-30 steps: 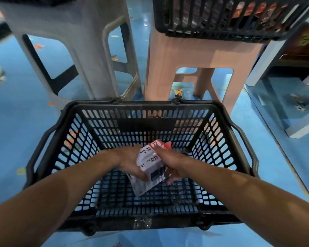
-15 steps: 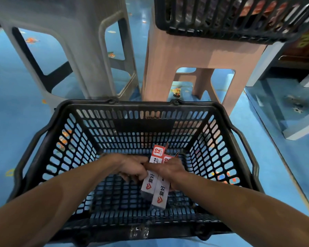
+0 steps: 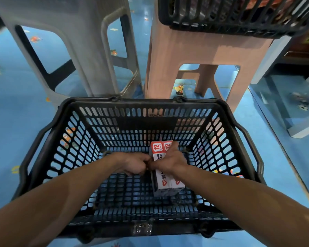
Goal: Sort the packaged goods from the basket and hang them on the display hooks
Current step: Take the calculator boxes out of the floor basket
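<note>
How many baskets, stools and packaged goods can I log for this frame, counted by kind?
Black baskets: 2, the floor basket and the upper basket on a stool
Stools: 2, the grey stool and the pink stool
Boxed packs: 2, the left pack and the right pack, side by side in the right hand
Total: 6
The upper basket's contents are too blurred to count.

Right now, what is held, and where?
The right hand grips two white-and-red boxes around their middle; whether the left hand holds anything cannot be told.

Two bare forearms, uncovered to frame edge, L hand (image 3: 135, 164), R hand (image 3: 170, 162), both bare
</note>
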Available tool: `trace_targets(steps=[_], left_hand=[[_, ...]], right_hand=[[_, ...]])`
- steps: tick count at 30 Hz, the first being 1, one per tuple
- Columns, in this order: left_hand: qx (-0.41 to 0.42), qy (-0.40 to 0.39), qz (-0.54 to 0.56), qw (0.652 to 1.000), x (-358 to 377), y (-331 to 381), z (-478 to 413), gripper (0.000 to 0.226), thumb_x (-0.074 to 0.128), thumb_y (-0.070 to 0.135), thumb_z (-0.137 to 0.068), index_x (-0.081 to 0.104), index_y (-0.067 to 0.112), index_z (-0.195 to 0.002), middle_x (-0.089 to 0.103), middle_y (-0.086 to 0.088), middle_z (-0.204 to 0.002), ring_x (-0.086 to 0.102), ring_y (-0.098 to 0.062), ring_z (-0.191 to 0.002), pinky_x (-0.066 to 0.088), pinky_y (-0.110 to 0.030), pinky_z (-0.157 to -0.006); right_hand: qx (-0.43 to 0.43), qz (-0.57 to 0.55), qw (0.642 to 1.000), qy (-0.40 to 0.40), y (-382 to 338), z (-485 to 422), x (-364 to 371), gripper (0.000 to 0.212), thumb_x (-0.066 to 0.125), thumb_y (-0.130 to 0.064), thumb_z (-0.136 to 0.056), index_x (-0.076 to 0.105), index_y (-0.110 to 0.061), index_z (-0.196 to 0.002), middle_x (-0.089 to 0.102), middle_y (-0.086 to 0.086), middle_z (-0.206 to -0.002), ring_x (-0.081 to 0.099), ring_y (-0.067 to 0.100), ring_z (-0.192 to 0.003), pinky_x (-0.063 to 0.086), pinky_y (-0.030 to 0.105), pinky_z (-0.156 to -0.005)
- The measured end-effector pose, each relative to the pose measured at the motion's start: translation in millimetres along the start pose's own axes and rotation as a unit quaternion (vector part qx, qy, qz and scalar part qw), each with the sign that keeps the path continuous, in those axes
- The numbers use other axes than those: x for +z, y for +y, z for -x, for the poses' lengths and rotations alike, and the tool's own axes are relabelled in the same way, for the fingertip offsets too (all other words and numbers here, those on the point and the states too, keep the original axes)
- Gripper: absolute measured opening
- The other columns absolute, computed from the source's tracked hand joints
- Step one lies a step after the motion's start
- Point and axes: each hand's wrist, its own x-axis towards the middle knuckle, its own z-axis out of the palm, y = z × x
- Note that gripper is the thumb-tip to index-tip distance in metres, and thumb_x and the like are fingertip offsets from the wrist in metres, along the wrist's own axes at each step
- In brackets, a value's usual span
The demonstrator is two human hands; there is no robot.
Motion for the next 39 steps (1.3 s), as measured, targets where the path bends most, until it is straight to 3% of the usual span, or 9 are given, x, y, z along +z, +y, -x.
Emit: trace_targets(steps=[6, 9, 14, 20, 25, 29, 31, 35, 39], left_hand=[[0.010, 0.118, 0.163, 0.980, -13.2, 1.0, 15.6, 0.023, 0.070, 0.023, -0.089, 0.067, 0.021, -0.112, 0.072, -0.001, -0.098, 0.065, -0.017, -0.092, 0.050, -0.028, -0.073], [0.017, 0.084, 0.315, 0.945, -26.2, -8.7, 41.1, 0.045, 0.075, 0.027, -0.081, 0.065, 0.016, -0.123, 0.077, -0.003, -0.109, 0.068, -0.022, -0.110, 0.049, -0.040, -0.102], [0.123, -0.013, 0.457, 0.881, -31.1, -7.7, 84.7, 0.052, 0.064, 0.018, -0.066, 0.065, 0.011, -0.118, 0.073, -0.015, -0.106, 0.068, -0.029, -0.095, 0.051, -0.045, -0.091], [0.117, 0.010, 0.452, 0.884, -52.4, 16.5, 132.4, 0.045, 0.062, 0.017, -0.069, 0.065, 0.014, -0.114, 0.076, -0.013, -0.098, 0.072, -0.024, -0.085, 0.050, -0.042, -0.087], [0.076, 0.017, 0.428, 0.900, -75.9, 46.4, 212.8, 0.056, 0.063, 0.011, -0.064, 0.063, 0.005, -0.120, 0.073, -0.017, -0.111, 0.069, -0.030, -0.100, 0.050, -0.051, -0.105], [0.029, -0.019, 0.417, 0.908, -108.0, 73.2, 298.4, 0.068, 0.056, -0.005, -0.059, 0.055, -0.006, -0.127, 0.070, -0.020, -0.124, 0.067, -0.035, -0.114, 0.052, -0.052, -0.102], [0.019, -0.026, 0.443, 0.896, -126.2, 86.8, 342.9, 0.075, 0.051, -0.009, -0.055, 0.058, -0.007, -0.129, 0.071, -0.022, -0.124, 0.069, -0.035, -0.113, 0.052, -0.051, -0.103], [0.012, -0.055, 0.444, 0.894, -170.4, 121.2, 434.5, 0.075, 0.048, -0.010, -0.057, 0.062, -0.004, -0.131, 0.068, -0.023, -0.129, 0.066, -0.039, -0.120, 0.050, -0.051, -0.107], [0.009, -0.064, 0.447, 0.892, -216.0, 165.7, 513.7, 0.074, 0.048, -0.009, -0.055, 0.063, -0.001, -0.127, 0.069, -0.020, -0.130, 0.064, -0.038, -0.123, 0.049, -0.050, -0.107]], right_hand=[[-0.079, -0.122, 0.989, 0.001, -6.9, 13.3, -31.5, 0.088, 0.091, -0.033, -0.065, 0.034, -0.017, -0.131, 0.062, 0.003, -0.104, 0.065, 0.020, -0.095, 0.060, 0.040, -0.084], [-0.135, -0.206, 0.968, -0.040, -13.3, 28.4, -43.9, 0.081, 0.090, -0.020, -0.062, 0.042, -0.017, -0.127, 0.070, 0.006, -0.107, 0.072, 0.021, -0.094, 0.062, 0.044, -0.086], [-0.223, -0.271, 0.930, -0.109, -30.9, 57.9, -67.4, 0.056, 0.076, 0.005, -0.079, 0.046, -0.025, -0.116, 0.068, 0.007, -0.110, 0.070, 0.025, -0.103, 0.061, 0.043, -0.088], [-0.185, -0.296, 0.928, -0.134, -63.3, 79.3, -87.4, 0.071, 0.082, -0.010, -0.070, 0.042, -0.025, -0.126, 0.069, 0.014, -0.118, 0.072, 0.032, -0.104, 0.059, 0.056, -0.091], [-0.154, -0.290, 0.934, -0.136, -104.5, 142.6, -123.3, 0.037, 0.068, 0.011, -0.075, 0.058, -0.016, -0.099, 0.071, 0.012, -0.093, 0.071, 0.027, -0.089, 0.060, 0.048, -0.088], [-0.103, -0.294, 0.936, -0.166, -156.6, 207.9, -167.0, 0.039, 0.067, -0.001, -0.057, 0.061, -0.014, -0.094, 0.072, 0.006, -0.082, 0.067, 0.035, -0.089, 0.049, 0.070, -0.090], [-0.094, -0.274, 0.940, -0.179, -184.6, 242.5, -191.6, 0.037, 0.068, 0.000, -0.062, 0.061, -0.016, -0.095, 0.074, 0.006, -0.090, 0.068, 0.038, -0.098, 0.052, 0.063, -0.092], [-0.084, -0.270, 0.936, -0.212, -241.8, 307.1, -244.1, 0.041, 0.067, 0.011, -0.078, 0.057, -0.017, -0.107, 0.071, 0.004, -0.096, 0.066, 0.017, -0.092, 0.053, 0.022, -0.073], [-0.071, -0.285, 0.928, -0.227, -298.9, 354.8, -298.0, 0.049, 0.066, 0.012, -0.077, 0.053, -0.015, -0.116, 0.070, 0.003, -0.088, 0.065, 0.013, -0.079, 0.048, 0.020, -0.067]])
